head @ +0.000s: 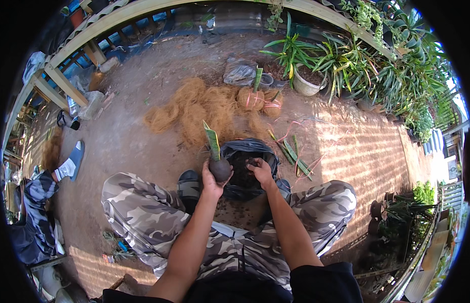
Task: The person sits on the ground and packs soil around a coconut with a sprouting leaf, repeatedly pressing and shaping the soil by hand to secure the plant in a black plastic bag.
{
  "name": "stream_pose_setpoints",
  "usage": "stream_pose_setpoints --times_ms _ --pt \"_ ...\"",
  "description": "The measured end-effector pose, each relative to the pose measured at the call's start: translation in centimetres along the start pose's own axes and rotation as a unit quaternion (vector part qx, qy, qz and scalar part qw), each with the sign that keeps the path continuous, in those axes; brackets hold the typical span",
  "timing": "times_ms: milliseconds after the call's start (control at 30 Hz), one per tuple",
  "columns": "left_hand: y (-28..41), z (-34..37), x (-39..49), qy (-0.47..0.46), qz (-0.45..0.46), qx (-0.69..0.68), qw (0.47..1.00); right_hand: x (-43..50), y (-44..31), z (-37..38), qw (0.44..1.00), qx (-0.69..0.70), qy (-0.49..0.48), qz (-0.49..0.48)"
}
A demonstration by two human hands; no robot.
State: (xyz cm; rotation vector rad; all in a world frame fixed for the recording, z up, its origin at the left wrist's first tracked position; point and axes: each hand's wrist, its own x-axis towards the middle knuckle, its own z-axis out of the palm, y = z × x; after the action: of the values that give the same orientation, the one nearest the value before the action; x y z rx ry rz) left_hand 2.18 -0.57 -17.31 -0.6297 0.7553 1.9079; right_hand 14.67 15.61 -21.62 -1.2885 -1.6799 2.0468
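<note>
My left hand (pixel 213 181) cups a round ball of dark soil (pixel 220 170), from which a snake plant leaf cutting (pixel 212 141) stands up. To its right, my right hand (pixel 261 172) is over a black plastic bag (pixel 245 145) of dark soil (pixel 240 172), with a dark clump of soil between the fingertips. Beyond the bag lies a loose heap of brown coconut fibre (pixel 204 108). Beside the heap sit two fibre-wrapped balls tied with pink string, the nearer one (pixel 251 99) with an upright leaf cutting (pixel 258 78) in it.
Cut snake plant leaves (pixel 296 156) and pink plastic string (pixel 326 151) lie right of the bag. A white pot (pixel 307 85) and leafy plants line the far right. At the left, a seated person's foot in a blue slipper (pixel 76 161) rests near a wooden frame (pixel 66 85).
</note>
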Motion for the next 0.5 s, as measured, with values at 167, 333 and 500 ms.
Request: stream_pose_setpoints --times_ms 167,333,500 --pt "-0.2 0.2 -0.3 -0.004 -0.006 0.010 1.000 -1.3 -1.6 0.1 0.998 0.064 0.010 -0.010" --pt "-0.3 0.3 -0.5 -0.004 -0.009 0.027 1.000 -1.7 -1.8 0.0 0.998 0.043 -0.029 -0.019" --pt "-0.3 0.3 -0.7 -0.002 -0.010 0.031 0.999 -1.6 -1.5 -0.5 0.999 -0.009 -0.022 -0.024"
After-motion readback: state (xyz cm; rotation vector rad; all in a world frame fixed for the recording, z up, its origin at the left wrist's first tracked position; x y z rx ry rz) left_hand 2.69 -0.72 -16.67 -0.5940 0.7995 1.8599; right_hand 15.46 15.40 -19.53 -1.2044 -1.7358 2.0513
